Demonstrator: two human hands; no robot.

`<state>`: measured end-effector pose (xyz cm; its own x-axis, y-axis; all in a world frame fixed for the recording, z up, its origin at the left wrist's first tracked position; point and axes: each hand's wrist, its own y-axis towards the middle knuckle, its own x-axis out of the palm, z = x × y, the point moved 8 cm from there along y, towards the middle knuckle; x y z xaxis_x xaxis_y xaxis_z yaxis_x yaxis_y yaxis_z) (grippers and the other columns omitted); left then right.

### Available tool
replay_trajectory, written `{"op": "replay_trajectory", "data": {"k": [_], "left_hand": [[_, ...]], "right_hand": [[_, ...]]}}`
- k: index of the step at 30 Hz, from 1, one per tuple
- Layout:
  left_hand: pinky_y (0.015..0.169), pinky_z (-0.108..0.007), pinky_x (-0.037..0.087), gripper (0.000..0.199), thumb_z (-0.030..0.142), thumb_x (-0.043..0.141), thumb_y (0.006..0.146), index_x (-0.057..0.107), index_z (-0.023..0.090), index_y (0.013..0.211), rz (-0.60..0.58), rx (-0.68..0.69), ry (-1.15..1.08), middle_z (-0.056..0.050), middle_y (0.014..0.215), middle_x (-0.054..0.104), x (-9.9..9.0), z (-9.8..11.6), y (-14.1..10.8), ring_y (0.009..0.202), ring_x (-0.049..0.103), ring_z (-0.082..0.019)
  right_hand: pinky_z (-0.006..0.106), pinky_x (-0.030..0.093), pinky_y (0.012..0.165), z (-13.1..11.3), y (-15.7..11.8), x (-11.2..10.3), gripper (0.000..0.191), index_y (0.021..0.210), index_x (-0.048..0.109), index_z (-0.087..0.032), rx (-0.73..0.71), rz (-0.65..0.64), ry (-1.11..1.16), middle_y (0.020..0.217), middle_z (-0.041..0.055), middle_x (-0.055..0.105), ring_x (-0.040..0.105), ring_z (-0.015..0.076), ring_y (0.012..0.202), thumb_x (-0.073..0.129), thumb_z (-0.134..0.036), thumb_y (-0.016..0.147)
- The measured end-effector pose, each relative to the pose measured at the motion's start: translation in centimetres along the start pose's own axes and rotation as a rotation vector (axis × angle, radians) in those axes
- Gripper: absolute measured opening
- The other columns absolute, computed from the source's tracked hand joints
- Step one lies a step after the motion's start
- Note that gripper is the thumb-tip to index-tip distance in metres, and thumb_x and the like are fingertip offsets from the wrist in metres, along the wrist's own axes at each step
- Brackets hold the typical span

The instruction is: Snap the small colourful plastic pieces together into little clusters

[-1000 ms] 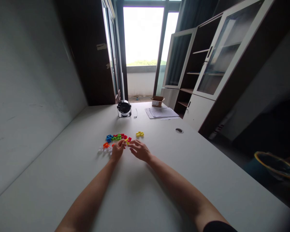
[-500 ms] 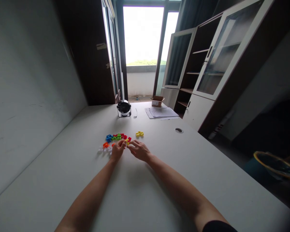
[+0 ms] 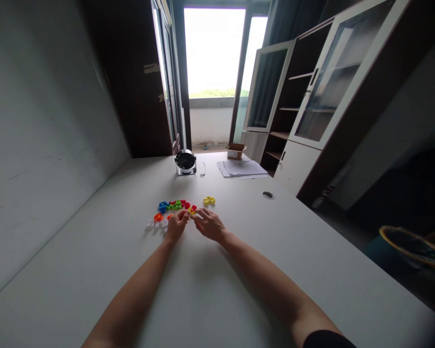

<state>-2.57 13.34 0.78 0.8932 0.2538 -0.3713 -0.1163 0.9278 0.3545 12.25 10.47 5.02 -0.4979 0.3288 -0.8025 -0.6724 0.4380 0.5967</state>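
Fingers (image 3: 184,213) curled together, left hand (image 3: 177,225) and right hand (image 3: 209,225) flanking one yellow block (image 3: 192,210), grip unclear

Plastic blocks (image 3: 169,217) partly hidden by left hand (image 3: 177,224), round basket (image 3: 413,246) cut off by edge

We have our left hand (image 3: 177,225) and right hand (image 3: 209,225) close together at lower middle, both just beside a small yellow block (image 3: 191,210). Upper left of them, blue blocks (image 3: 163,207), green blocks (image 3: 174,206) and red blocks (image 3: 183,203) lie in a row; an orange block (image 3: 158,217) and white blocks (image 3: 156,223) sit further left, and a yellow pair (image 3: 209,200) lies apart, upper right.
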Motion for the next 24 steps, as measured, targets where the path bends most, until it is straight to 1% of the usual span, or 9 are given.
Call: {"op": "replay_trajectory", "data": {"k": [6, 12, 16, 19, 24], "left_hand": [[0.061, -0.025, 0.047, 0.037, 0.050, 0.050, 0.090, 0.070, 0.019, 0.094, 0.005, 0.003, 0.046, -0.002, 0.072, 0.069, -0.1, 0.1, -0.2, 0.063, 0.063, -0.016], [0.060, -0.025, 0.047, 0.037, 0.051, 0.051, 0.089, 0.070, 0.019, 0.092, 0.006, -0.005, 0.036, -0.002, 0.070, 0.068, -0.1, 0.2, -0.2, 0.062, 0.063, -0.016], [0.061, -0.025, 0.048, 0.040, 0.050, 0.045, 0.092, 0.068, 0.018, 0.098, 0.033, -0.017, 0.010, -0.002, 0.071, 0.067, -0.2, 0.2, -0.2, 0.062, 0.062, -0.015], [0.061, -0.026, 0.048, 0.041, 0.049, 0.041, 0.094, 0.067, 0.018, 0.102, 0.032, -0.023, 0.006, -0.002, 0.072, 0.066, -0.2, 0.0, -0.1, 0.061, 0.062, -0.015], [0.061, -0.026, 0.048, 0.041, 0.049, 0.041, 0.094, 0.068, 0.019, 0.101, 0.005, -0.033, 0.024, -0.002, 0.071, 0.067, 0.2, -0.4, -0.1, 0.060, 0.062, -0.015]], "right_hand": [[0.037, 0.049, 0.093, 0.3, -0.1, 0.1, 0.036, 0.125, 0.058, -0.025, 0.021, 0.013, -0.007, 0.122, 0.0094, 0.058, 0.051, 0.0236, 0.114, 0.059, -0.018, 0.090], [0.038, 0.049, 0.094, 0.2, 0.0, 0.0, 0.037, 0.128, 0.057, -0.027, 0.040, -0.021, 0.032, 0.124, 0.0093, 0.058, 0.050, 0.0242, 0.116, 0.056, -0.019, 0.092], [0.038, 0.049, 0.093, 0.6, 0.0, -0.1, 0.035, 0.128, 0.058, -0.027, 0.077, -0.023, 0.065, 0.122, 0.0092, 0.058, 0.052, 0.0237, 0.114, 0.052, -0.019, 0.094], [0.039, 0.050, 0.091, 2.0, -0.2, -0.1, 0.035, 0.128, 0.059, -0.026, 0.163, 0.005, 0.071, 0.123, 0.0093, 0.058, 0.052, 0.0242, 0.113, 0.049, -0.019, 0.095], [0.043, 0.048, 0.097, 5.6, -0.9, 0.2, 0.039, 0.133, 0.056, -0.023, 0.394, 0.043, 0.020, 0.129, 0.0116, 0.054, 0.048, 0.0276, 0.119, 0.049, -0.024, 0.095]]}}
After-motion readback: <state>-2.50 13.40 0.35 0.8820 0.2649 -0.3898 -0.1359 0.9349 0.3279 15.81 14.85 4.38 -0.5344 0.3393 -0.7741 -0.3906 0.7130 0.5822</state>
